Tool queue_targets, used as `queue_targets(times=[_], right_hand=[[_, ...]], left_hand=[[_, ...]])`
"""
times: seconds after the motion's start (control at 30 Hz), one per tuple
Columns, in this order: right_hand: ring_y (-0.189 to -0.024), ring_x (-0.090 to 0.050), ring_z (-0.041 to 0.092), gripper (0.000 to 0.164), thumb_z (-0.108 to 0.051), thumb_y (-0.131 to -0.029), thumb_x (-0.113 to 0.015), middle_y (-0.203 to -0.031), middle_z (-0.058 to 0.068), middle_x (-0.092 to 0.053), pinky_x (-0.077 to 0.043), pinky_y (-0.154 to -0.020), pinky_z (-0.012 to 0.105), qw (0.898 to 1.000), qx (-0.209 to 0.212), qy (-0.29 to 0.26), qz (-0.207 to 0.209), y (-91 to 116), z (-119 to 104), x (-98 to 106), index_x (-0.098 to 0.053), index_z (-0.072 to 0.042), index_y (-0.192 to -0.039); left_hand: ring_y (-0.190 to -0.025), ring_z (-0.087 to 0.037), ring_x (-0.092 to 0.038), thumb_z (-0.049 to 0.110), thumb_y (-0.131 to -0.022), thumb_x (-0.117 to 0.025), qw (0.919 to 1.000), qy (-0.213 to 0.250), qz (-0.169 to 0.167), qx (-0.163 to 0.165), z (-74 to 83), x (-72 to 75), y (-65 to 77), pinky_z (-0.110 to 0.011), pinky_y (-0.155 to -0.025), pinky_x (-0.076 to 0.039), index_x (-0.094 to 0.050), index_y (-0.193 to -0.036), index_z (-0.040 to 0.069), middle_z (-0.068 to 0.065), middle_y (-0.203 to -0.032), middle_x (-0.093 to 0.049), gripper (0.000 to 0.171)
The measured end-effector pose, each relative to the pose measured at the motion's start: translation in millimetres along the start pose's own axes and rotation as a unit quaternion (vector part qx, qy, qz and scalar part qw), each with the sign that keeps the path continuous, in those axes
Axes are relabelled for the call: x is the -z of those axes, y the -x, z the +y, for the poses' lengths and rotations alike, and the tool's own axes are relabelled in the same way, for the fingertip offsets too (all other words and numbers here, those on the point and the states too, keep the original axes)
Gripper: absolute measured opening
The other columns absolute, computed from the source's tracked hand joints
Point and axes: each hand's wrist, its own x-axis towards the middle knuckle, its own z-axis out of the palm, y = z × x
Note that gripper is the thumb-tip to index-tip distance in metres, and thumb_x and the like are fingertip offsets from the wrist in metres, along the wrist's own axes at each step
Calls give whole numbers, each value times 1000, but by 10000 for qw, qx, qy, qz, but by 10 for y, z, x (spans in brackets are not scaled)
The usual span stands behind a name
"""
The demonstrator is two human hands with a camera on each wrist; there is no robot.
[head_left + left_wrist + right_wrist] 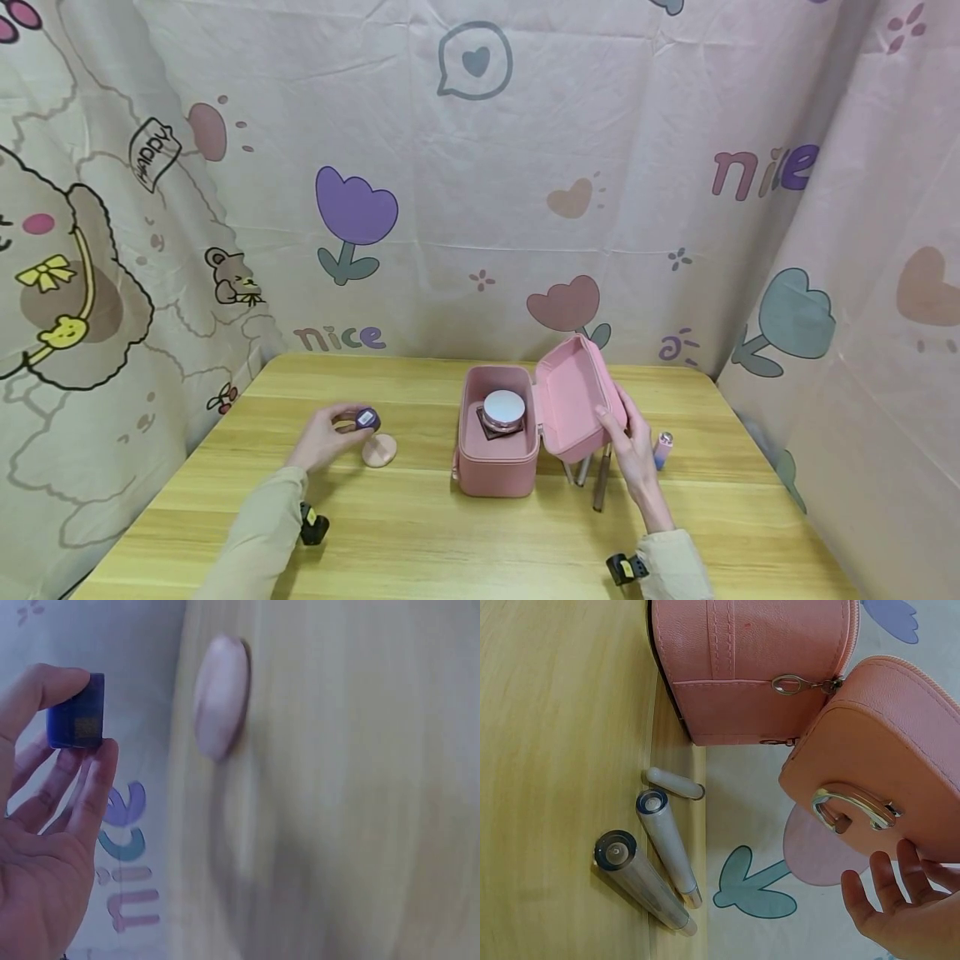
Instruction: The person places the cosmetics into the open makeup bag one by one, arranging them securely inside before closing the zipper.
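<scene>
Between thumb and fingers, my left hand (321, 442) pinches a small dark blue block-like container (77, 712) with a pale label on its end. Just beside it on the table lies a round beige makeup sponge (379, 450). A pink makeup case (497, 479) stands at the middle with its lid (572, 392) swung out to the right. My right hand (636, 446) holds that lid by its edge, thumb at the rim and fingers against the outside. In the case, a round compact with a white top (504, 407) sits over a dark square item (487, 427).
Several slender tubes lie under and beside the raised lid, among them a brown one (602, 483) and a silvery one (667, 840). A pink and blue lipstick-like tube (663, 450) stands to the right of my right hand. Printed cloth (465, 167) hangs behind the wooden table (420, 542).
</scene>
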Motion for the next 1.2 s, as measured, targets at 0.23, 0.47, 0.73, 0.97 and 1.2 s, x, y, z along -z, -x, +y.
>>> queue_targets(times=[0.23, 0.47, 0.73, 0.97, 1.2], right_hand=[[-102, -59, -10, 60, -14, -100, -54, -148, 31, -47, -52, -84, 9, 9999, 106, -37, 42, 7, -7, -7, -34, -2, -155], [-103, -58, -10, 61, -14, -100, -54, -150, 31, -45, -51, -86, 8, 9999, 72, -73, -11, 5, -18, -10, -32, -1, -156], [-105, -57, -11, 60, -15, -101, -53, -151, 29, -45, -51, -87, 7, 10000, 55, -6, -22, -3, -21, -6, -33, -3, -156], [-105, -56, -11, 62, -17, -101, -53, -151, 30, -44, -51, -87, 7, 10000, 84, 17, -12, -9, -10, -4, -31, -1, -156], [-104, -57, -10, 61, -16, -100, -54, -149, 31, -46, -52, -86, 8, 9999, 108, -5, 27, -7, -18, -14, -33, 0, -155]], left_hand=[[-115, -39, -65, 7, -85, -78, 9992, 185, -21, -367, 158, -117, -85, -31, -95, -59, -62, -129, -5, -26, -127, -62, 48], [-111, -39, -66, 4, -84, -78, 9986, 218, -57, -486, 363, -272, -143, -32, -94, -60, -61, -128, -7, -28, -124, -62, 48], [-112, -39, -65, 4, -82, -80, 9984, 118, -79, -546, 622, -437, -196, -30, -92, -60, -62, -126, -5, -26, -124, -63, 49], [-106, -35, -68, 3, -82, -80, 9948, 185, -293, -959, 837, -584, -262, -35, -91, -61, -64, -122, -6, -25, -117, -67, 44], [-102, -32, -70, 3, -80, -81, 9941, 153, -491, -954, 1040, -738, -348, -40, -91, -62, -67, -118, -5, -23, -111, -71, 41]])
